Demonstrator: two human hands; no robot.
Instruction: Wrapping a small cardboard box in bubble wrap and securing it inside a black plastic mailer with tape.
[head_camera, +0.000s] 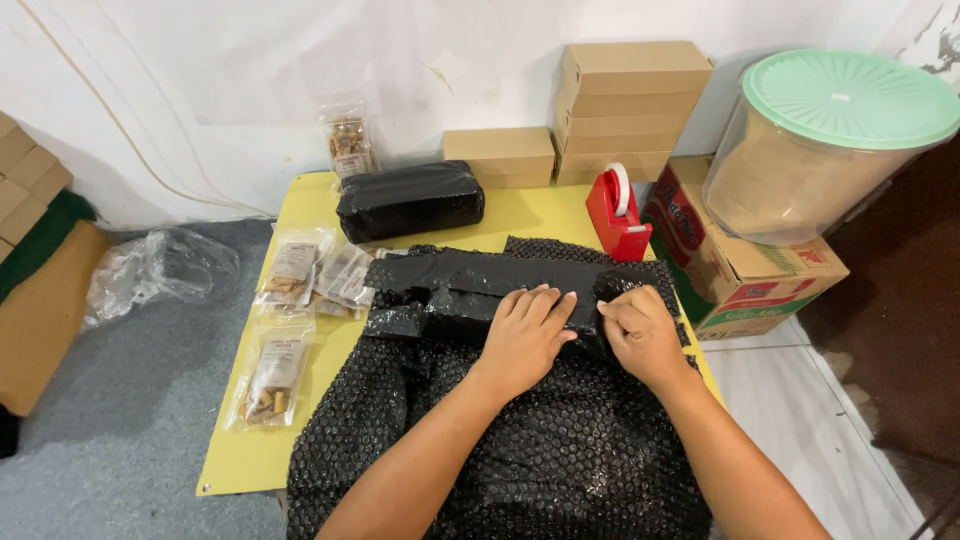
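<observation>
A long parcel wrapped in black bubble wrap (455, 285) lies across a yellow table (235, 450). My left hand (525, 330) rests flat on top of the parcel with fingers spread. Beside it, my right hand (640, 330) pinches the wrap at the parcel's right end with curled fingers. A wide sheet of black bubble wrap (520, 450) spreads from under the parcel toward me and over the table's front edge.
A finished black parcel (410, 198) lies at the table's back. Clear snack packets (275, 375) lie at the left. A red tape dispenser (618, 215), stacked brown boxes (625, 105), and a green-lidded tub (820, 145) on a printed carton (740, 280) stand to the right.
</observation>
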